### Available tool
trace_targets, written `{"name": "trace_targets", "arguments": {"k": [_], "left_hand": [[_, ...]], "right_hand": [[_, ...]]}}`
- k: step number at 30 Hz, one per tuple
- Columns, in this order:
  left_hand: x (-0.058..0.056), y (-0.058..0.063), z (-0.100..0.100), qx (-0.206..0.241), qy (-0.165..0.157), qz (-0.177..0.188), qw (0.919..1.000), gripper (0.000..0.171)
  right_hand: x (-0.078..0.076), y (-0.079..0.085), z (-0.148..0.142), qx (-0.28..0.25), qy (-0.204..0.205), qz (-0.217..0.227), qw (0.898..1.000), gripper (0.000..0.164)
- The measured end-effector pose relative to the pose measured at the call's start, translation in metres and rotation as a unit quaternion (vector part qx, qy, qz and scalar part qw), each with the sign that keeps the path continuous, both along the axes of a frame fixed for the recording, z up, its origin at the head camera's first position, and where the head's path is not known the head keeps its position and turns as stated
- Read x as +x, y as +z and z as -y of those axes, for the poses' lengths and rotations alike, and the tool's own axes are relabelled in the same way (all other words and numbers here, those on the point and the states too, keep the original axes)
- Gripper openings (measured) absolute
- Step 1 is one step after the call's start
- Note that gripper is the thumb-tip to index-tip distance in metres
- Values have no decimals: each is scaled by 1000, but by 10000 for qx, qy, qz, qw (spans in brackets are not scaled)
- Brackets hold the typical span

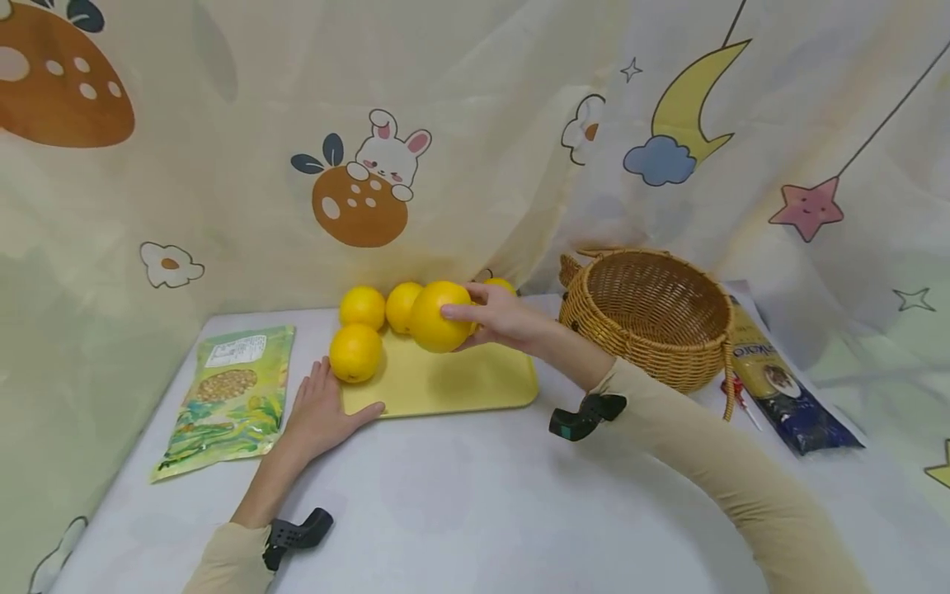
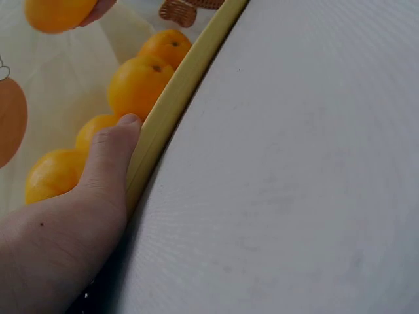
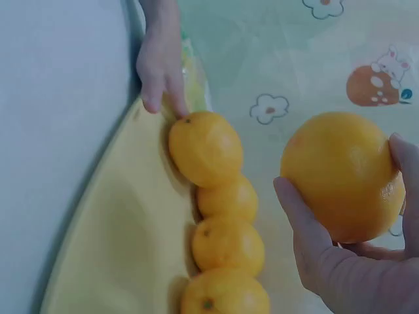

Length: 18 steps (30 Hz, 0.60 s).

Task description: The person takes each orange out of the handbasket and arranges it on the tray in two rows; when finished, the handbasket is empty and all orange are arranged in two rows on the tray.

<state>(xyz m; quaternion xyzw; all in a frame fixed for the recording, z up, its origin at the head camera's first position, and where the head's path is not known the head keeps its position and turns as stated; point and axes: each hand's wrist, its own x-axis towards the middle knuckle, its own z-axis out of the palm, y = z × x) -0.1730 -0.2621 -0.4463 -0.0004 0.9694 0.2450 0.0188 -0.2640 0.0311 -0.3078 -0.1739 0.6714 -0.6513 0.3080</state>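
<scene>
My right hand (image 1: 499,317) grips an orange (image 1: 440,317) between thumb and fingers, raised above the yellow tray (image 1: 453,388). In the right wrist view this orange (image 3: 342,176) is apart from the others. Several more oranges lie along the tray's left and back sides, among them a front-left orange (image 1: 355,353) and a back-left orange (image 1: 362,308). My left hand (image 1: 321,412) rests at the tray's front-left corner, fingers extended along its left side and thumb spread over the front rim. Its fingertips are close to the front-left orange; whether they touch it I cannot tell.
A green food packet (image 1: 233,396) lies left of the tray. On the right stands a wicker basket (image 1: 646,330) with a looped handle, and a dark blue and gold packet (image 1: 790,379) lies beside it. A printed curtain (image 1: 475,148) hangs behind the white table (image 1: 445,495).
</scene>
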Motion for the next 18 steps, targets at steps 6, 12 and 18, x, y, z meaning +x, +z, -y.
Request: {"name": "trace_targets", "arguments": {"k": [6,12,18], "left_hand": [[1,0,-2,-40,-10,84,10000,124],[0,-2,-1,-48,-42,69,10000,124],[-1,-1,1,-26,-57,-2,10000,123]], "right_hand": [[1,-16,20,455,-158,-175,9987,61],[-1,-26,27,580,47,-444,9973,63],[-1,-34,30,-126,155,-5,9998,63]]}}
